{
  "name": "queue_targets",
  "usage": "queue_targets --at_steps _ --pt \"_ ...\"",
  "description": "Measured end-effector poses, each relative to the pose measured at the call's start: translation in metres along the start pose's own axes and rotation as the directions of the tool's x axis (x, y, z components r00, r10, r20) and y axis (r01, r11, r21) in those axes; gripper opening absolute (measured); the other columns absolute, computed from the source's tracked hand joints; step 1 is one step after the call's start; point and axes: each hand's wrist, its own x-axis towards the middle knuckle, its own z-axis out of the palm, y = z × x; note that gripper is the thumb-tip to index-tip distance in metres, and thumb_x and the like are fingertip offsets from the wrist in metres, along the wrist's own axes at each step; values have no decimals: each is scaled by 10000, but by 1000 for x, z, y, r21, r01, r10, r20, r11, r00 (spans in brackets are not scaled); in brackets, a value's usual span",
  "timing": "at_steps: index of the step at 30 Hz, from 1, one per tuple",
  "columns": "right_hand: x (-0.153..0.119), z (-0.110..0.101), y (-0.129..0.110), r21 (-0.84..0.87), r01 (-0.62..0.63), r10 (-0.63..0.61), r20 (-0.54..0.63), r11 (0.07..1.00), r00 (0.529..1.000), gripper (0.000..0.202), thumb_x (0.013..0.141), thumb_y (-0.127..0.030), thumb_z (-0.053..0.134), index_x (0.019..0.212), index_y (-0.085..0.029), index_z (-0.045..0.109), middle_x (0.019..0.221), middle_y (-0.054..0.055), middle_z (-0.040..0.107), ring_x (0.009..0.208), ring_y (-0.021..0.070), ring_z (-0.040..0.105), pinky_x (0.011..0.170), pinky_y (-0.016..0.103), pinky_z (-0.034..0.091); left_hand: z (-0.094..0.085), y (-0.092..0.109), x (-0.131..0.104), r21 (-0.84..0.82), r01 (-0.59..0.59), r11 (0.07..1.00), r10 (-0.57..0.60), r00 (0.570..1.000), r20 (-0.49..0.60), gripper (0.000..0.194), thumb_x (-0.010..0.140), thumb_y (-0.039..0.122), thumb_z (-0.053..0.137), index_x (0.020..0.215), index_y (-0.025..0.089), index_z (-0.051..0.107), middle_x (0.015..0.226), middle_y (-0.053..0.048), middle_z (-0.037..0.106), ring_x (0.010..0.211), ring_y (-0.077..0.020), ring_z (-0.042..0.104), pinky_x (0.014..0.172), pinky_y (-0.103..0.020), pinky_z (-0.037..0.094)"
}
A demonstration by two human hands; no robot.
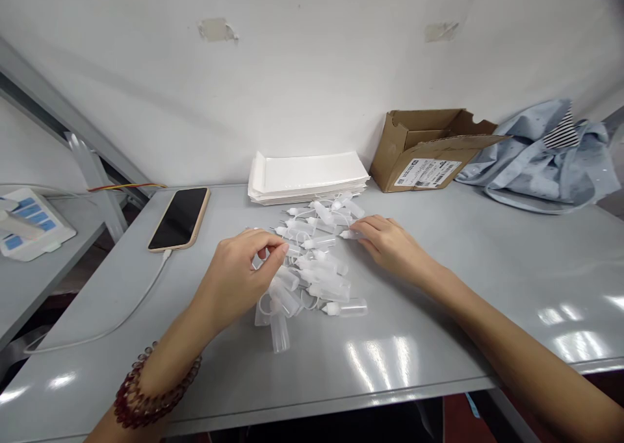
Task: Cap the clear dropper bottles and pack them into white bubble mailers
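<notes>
Several small translucent needle-tip squeeze bottles (324, 275) with white caps and looped straps lie in a loose pile on the grey table. At the pile's left side, my left hand (244, 271) is closed, thumb and forefinger pinched together; what they hold, if anything, I cannot make out. My right hand (387, 245) rests at the right edge of the pile, its fingers closed over one bottle (348, 234) whose white tip points left. Part of that bottle is hidden under the fingers. One bottle (347, 308) lies on its side at the near right.
Behind the pile sits a stack of white flat trays or folded cartons (312, 173). An open cardboard box (429, 151) and a light blue cloth (541, 157) are at the back right. A phone (179, 219) with a charging cable (131, 323) lies on the left.
</notes>
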Motion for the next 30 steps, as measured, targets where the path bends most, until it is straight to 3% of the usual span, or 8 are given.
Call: queue_targets --at_steps 7,11,14,17,21,25,30 --pt "-2 -8 -2 3 -24 24 25 1000 999 305 832 -50 417 1065 -124 598 1010 151 653 874 253 620 699 342 463 3 1 -1 4 0 1000 0 998 -61 203 873 261 490 765 188 646 657 0 603 630 -143 501 535 -236 373" --pt "-7 -20 -6 205 -84 90 -22 975 996 300 876 -162 435 1157 -155 540 988 114 658 743 203 617 641 319 458 4 5 -2 -23 -9 1000 7 997 -80 200 870 258 502 748 191 646 655 4 609 625 -139 510 552 -241 387" --pt "-10 -29 -14 478 -108 148 -46 871 988 260 896 -222 454 1147 -191 515 920 66 665 763 187 611 611 286 453 6 8 -3 -101 50 994 -56 997 -52 191 874 290 512 817 194 667 716 -1 644 620 -133 531 542 -231 411" --pt "-13 -36 -26 726 -120 175 -1 677 985 180 925 -234 442 1082 -205 526 906 41 648 825 174 607 675 287 467 8 9 -4 -198 130 972 -131 991 4 231 871 343 532 994 203 667 823 -13 678 645 -134 584 554 -224 461" --pt "-18 -40 -40 886 -70 120 16 459 993 175 949 -237 438 1106 -216 511 890 17 623 848 152 600 800 311 470 8 10 -6 -324 164 932 -130 984 125 344 868 380 551 1173 231 605 929 -24 688 747 -154 652 574 -221 507" --pt "-21 -39 -48 912 -91 62 72 401 995 170 951 -249 453 1107 -216 512 909 17 619 860 150 595 809 313 467 6 13 -8 -406 148 902 -97 985 144 310 842 359 607 1123 232 640 917 -22 696 800 -162 667 629 -222 538" --pt "-20 -38 -51 903 -92 50 78 420 996 189 946 -267 471 1122 -211 511 877 11 628 836 143 599 767 292 461 4 16 -6 -436 66 897 -37 997 75 109 813 248 650 897 205 705 859 0 714 760 -123 640 673 -187 541"
